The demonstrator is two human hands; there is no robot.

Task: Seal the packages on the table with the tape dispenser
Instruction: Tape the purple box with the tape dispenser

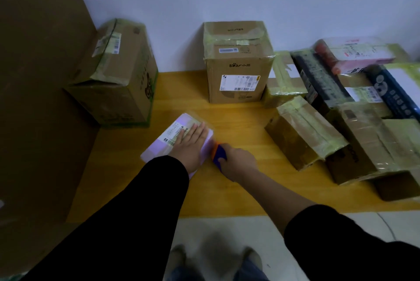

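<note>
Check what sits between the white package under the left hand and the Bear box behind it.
Nothing; the head view shows only bare yellow tabletop between the white package and the Bear box.

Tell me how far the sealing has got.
Looks done: the Bear box, the left box and the right pile carry yellowish tape. In hand: the left hand presses the small white package flat; the right hand grips the tape dispenser at its edge. Left: this package, its tape too blurred to judge.
</note>
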